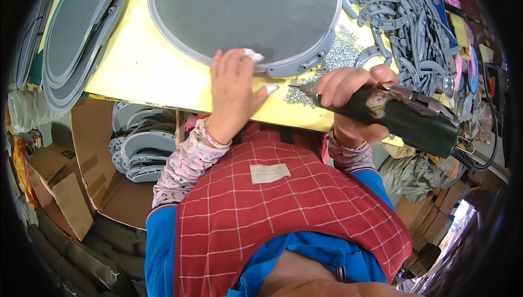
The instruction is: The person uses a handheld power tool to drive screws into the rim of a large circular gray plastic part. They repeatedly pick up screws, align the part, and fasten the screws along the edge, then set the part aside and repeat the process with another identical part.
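A large oval panel of grey mesh with a pale plastic rim (245, 14) lies on the yellow tabletop. A curved grey bracket (299, 63) sits along its near right rim. My left hand (233, 87) rests at the panel's near edge, fingers stretched and thumb apart; white wrapping covers the thumb tip and one fingertip. In my right hand (348, 90) is a black electric screwdriver (419, 123), its bit pointing left, apart from the bracket and just right of my left thumb. Small silver screws (340, 49) lie scattered beside the bracket, some behind the bit.
A heap of curved grey brackets (403, 25) covers the table's right side. More oval panels (81, 30) are stacked at the left. Below the table edge, a cardboard box (90, 155) holds several grey rounded parts (144, 144). The screwdriver's cable (485, 161) loops at the right.
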The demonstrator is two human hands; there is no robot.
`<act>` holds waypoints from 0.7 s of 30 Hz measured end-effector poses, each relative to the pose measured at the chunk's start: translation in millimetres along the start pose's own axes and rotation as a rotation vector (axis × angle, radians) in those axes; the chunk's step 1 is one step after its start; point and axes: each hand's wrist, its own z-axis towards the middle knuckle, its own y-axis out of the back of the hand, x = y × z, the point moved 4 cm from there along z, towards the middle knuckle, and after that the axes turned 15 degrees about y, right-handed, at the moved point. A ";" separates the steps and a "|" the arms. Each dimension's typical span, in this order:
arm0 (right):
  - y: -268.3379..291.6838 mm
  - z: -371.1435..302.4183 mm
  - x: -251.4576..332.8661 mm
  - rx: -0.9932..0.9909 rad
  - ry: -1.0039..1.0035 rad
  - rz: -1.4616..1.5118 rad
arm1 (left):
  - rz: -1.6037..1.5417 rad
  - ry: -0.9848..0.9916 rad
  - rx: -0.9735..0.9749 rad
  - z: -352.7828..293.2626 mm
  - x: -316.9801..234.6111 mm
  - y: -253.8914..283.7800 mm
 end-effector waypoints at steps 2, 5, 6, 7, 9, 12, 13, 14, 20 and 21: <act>2.4 5.6 -4.1 0.014 -0.005 0.010 | 0.007 0.010 0.052 2.8 10.2 -0.6; -4.3 9.5 -11.8 0.000 -0.011 -0.018 | 0.040 -0.005 0.069 2.8 11.7 -9.5; -7.1 10.4 -14.4 -0.004 -0.012 -0.036 | 0.043 -0.015 0.067 3.4 11.4 -11.5; -9.5 11.6 -15.9 0.002 -0.033 -0.045 | 0.039 -0.025 0.069 4.0 11.6 -13.2; -12.7 14.3 -18.8 0.012 -0.072 -0.063 | 0.001 -0.036 0.083 4.4 14.0 -17.2; -15.2 13.3 -26.3 0.063 -0.140 -0.211 | -0.001 -0.038 0.088 5.5 14.9 -21.8; -16.9 10.9 -29.7 0.041 -0.174 -0.223 | -0.005 -0.031 0.101 4.3 15.2 -22.1; -18.7 8.9 -33.2 0.020 -0.207 -0.232 | -0.009 -0.023 0.114 3.2 15.8 -21.9; -24.7 17.9 -57.3 0.095 -0.507 -0.159 | -0.054 0.030 0.102 2.8 9.7 -11.8; -14.8 3.8 -70.9 0.103 -0.479 -0.057 | -0.028 0.017 0.098 1.6 8.6 -9.6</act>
